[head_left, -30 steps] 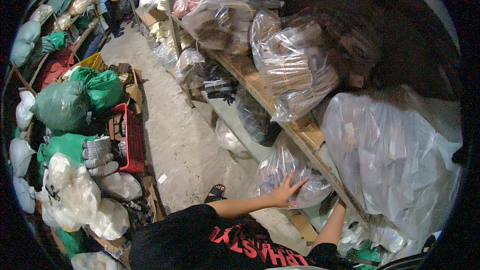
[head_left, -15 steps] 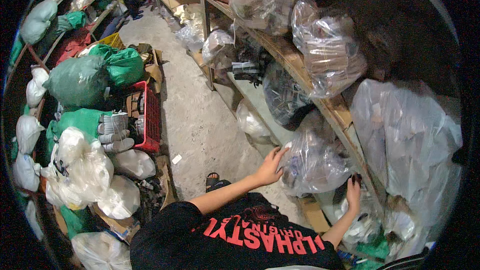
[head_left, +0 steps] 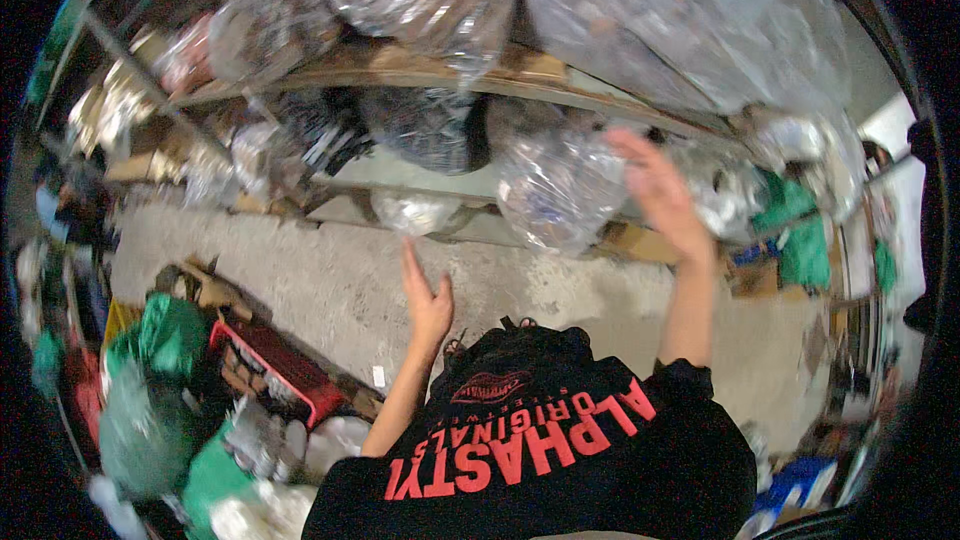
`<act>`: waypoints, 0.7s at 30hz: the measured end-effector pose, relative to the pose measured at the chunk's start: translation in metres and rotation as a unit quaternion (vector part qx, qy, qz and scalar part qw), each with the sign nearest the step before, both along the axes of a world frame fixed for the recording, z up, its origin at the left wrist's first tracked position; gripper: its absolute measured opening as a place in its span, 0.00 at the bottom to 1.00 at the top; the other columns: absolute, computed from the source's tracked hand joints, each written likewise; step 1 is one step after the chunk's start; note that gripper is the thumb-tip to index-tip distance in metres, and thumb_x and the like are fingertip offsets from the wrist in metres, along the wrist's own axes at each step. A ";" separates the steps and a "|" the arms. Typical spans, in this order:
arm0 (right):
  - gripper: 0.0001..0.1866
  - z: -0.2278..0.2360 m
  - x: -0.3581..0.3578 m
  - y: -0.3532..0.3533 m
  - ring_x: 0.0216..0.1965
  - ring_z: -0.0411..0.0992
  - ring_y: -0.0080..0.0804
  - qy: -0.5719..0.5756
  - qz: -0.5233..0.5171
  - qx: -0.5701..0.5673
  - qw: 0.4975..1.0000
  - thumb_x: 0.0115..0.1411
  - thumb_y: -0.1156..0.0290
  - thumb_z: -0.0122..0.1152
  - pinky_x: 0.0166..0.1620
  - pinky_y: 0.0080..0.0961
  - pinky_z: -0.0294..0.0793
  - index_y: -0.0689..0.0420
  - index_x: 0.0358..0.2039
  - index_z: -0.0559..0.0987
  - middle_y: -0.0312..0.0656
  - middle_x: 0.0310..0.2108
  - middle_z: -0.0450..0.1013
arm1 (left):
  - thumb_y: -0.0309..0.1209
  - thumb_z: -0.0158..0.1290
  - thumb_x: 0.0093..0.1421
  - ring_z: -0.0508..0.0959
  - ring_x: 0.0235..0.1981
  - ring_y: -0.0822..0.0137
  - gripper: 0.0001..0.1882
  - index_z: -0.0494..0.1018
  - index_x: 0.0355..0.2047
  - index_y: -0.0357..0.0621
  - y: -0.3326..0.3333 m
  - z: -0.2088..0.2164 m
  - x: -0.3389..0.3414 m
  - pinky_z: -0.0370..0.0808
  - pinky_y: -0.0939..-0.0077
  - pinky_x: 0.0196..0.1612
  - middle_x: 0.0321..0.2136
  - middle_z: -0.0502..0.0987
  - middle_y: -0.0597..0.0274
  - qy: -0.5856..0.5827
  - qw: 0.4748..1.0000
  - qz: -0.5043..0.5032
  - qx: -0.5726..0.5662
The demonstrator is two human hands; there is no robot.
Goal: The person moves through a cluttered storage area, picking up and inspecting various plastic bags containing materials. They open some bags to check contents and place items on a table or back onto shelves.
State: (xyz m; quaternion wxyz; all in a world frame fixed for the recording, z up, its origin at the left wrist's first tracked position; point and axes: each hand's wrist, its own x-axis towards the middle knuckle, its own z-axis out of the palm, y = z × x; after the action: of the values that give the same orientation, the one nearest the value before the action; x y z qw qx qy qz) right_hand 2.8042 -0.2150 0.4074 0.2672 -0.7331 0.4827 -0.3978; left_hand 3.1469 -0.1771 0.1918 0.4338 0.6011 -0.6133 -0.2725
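My left hand [head_left: 428,302] is held over the concrete floor with its fingers stretched out and nothing in it. Just beyond its fingertips, a small transparent bag with pale contents [head_left: 415,212] sits at the lower shelf's edge. My right hand [head_left: 665,198], blurred by motion, is raised with flat, extended fingers. It overlaps the right side of a full transparent plastic bag [head_left: 560,185] on the lower shelf; whether it touches the bag I cannot tell. Left of that bag lies a dark-filled plastic bag [head_left: 425,128].
A wooden upper shelf [head_left: 400,70] carries several stuffed plastic bags, including a large translucent one [head_left: 690,20]. Behind me on the left are a red crate [head_left: 275,365], green sacks [head_left: 165,335] and white bags. A cardboard box [head_left: 640,242] is below the shelf. Another person [head_left: 60,205] stands far left.
My view has swung to the right, so the shelves now run across the top. Both hands have come away from the transparent bag's sides; the right one has lifted.
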 end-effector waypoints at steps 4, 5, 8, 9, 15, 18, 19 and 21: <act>0.41 -0.090 0.084 0.031 0.76 0.39 0.56 0.235 -0.024 -0.005 0.972 0.69 0.51 0.54 0.74 0.51 0.41 0.50 0.75 0.49 0.51 0.76 0.40 | 0.28 0.51 0.64 0.35 0.74 0.34 0.48 0.33 0.75 0.45 0.006 0.007 0.008 0.38 0.47 0.74 0.73 0.35 0.30 -0.037 0.998 0.033 0.040; 0.44 -0.102 0.098 0.044 0.76 0.33 0.60 0.320 -0.026 0.034 0.946 0.69 0.48 0.53 0.73 0.57 0.37 0.47 0.76 0.44 0.52 0.77 0.34 | 0.28 0.50 0.65 0.34 0.74 0.33 0.47 0.32 0.75 0.45 0.002 0.007 0.010 0.37 0.46 0.74 0.73 0.33 0.29 -0.030 0.999 0.020 0.037; 0.47 -0.131 0.104 0.072 0.75 0.28 0.65 0.238 -0.003 0.123 0.963 0.68 0.44 0.52 0.71 0.65 0.34 0.44 0.76 0.39 0.55 0.77 0.29 | 0.29 0.48 0.66 0.31 0.73 0.30 0.46 0.30 0.75 0.46 -0.007 0.009 0.006 0.35 0.43 0.73 0.73 0.30 0.29 -0.008 0.999 -0.001 0.046; 0.47 -0.134 0.097 0.077 0.75 0.28 0.65 0.238 -0.040 0.125 0.962 0.68 0.45 0.52 0.72 0.65 0.34 0.44 0.76 0.39 0.55 0.77 0.29 | 0.29 0.47 0.67 0.31 0.73 0.30 0.46 0.30 0.75 0.47 -0.007 0.019 0.004 0.35 0.42 0.73 0.73 0.29 0.29 -0.001 0.998 -0.003 0.061; 0.45 -0.124 0.013 0.103 0.75 0.32 0.66 0.251 -0.278 0.072 0.924 0.69 0.50 0.54 0.71 0.64 0.37 0.44 0.76 0.41 0.58 0.76 0.31 | 0.28 0.49 0.65 0.30 0.73 0.27 0.47 0.31 0.76 0.49 -0.018 0.050 -0.028 0.36 0.37 0.71 0.73 0.27 0.30 -0.046 0.998 -0.049 0.018; 0.44 -0.117 -0.009 0.115 0.75 0.32 0.69 0.226 -0.232 0.071 0.943 0.68 0.52 0.55 0.71 0.64 0.38 0.44 0.76 0.43 0.58 0.76 0.31 | 0.26 0.50 0.63 0.31 0.73 0.28 0.48 0.34 0.76 0.50 -0.030 0.074 -0.062 0.38 0.38 0.72 0.73 0.28 0.31 -0.070 0.994 -0.069 -0.040; 0.44 -0.114 -0.015 0.117 0.74 0.33 0.71 0.209 -0.233 0.046 0.949 0.68 0.54 0.57 0.71 0.65 0.39 0.43 0.76 0.44 0.58 0.76 0.30 | 0.25 0.51 0.62 0.31 0.73 0.29 0.48 0.35 0.76 0.50 -0.034 0.084 -0.074 0.38 0.38 0.72 0.73 0.28 0.32 -0.079 0.992 -0.072 -0.067; 0.44 -0.117 -0.035 0.119 0.74 0.34 0.71 0.208 -0.258 0.024 0.943 0.67 0.55 0.57 0.71 0.65 0.40 0.42 0.76 0.44 0.58 0.76 0.30 | 0.24 0.51 0.61 0.32 0.73 0.29 0.47 0.38 0.76 0.52 -0.041 0.116 -0.108 0.39 0.40 0.72 0.74 0.31 0.34 -0.085 0.983 -0.111 -0.123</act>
State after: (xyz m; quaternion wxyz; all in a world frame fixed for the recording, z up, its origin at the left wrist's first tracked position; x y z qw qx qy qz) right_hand 2.7692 -0.0965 0.2906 0.0664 -0.6435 0.7092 -0.2801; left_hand 3.0392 -0.2179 0.3082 0.4173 0.4926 -0.7398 -0.1894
